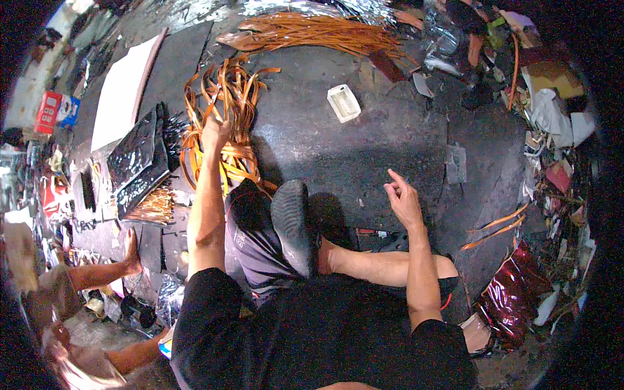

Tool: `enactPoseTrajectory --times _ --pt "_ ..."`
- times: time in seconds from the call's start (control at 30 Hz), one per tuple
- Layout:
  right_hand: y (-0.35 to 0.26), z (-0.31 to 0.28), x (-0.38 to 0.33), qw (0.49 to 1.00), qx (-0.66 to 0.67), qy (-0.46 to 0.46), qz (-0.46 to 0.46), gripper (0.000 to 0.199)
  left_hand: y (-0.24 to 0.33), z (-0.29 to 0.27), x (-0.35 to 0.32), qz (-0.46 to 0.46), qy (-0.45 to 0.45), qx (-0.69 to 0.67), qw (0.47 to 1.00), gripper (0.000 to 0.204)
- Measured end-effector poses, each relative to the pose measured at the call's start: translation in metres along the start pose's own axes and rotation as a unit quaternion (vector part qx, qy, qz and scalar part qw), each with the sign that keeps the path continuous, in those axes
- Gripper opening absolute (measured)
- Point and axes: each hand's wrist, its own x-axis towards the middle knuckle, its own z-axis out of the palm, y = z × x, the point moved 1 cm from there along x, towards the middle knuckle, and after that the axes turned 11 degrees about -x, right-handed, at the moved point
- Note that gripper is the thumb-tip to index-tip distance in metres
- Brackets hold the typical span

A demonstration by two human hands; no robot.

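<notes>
A tangle of long orange-tan leather strips [237, 91] lies in front of me on the left, looping and curling over the dark floor. My left hand [216, 135] is closed round some of these strips, and others spread out above and below it. On the right, my right hand [404, 201] hovers over the dark surface with the index finger stretched out and the thumb apart; nothing shows in it. A small white rectangular tub [343, 103] sits farther off, between the two hands and beyond them.
A bundle of brown strips [318, 34] lies at the far edge. Black glossy sheets [138, 159] and a white board [127, 91] are on the left. Two loose strips [497, 227] and dark red glossy material [513, 292] lie right, beside heaped scraps. Another person's foot [132, 252] shows at left.
</notes>
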Motion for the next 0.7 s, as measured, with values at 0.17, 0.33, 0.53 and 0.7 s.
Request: enactPoseTrajectory --times 0.17,0.33,0.53,0.7 --pt "-0.031 -0.003 0.002 0.996 0.068 -0.021 -0.049 0.041 0.081 -0.105 -0.019 0.095 0.060 -0.159 0.981 0.033" --pt "-0.138 -0.038 0.020 0.969 0.214 0.017 -0.126 0.043 0.235 -0.177 -0.104 0.289 -0.126 -0.173 0.933 0.017" --pt "-0.206 -0.017 0.054 0.915 0.285 -0.127 -0.257 0.047 0.274 -0.152 -0.171 0.299 -0.371 -0.218 0.852 0.016" --pt "-0.108 -0.038 0.062 0.925 0.230 -0.214 -0.216 0.033 0.195 -0.092 -0.132 0.187 -0.405 -0.250 0.859 0.024"
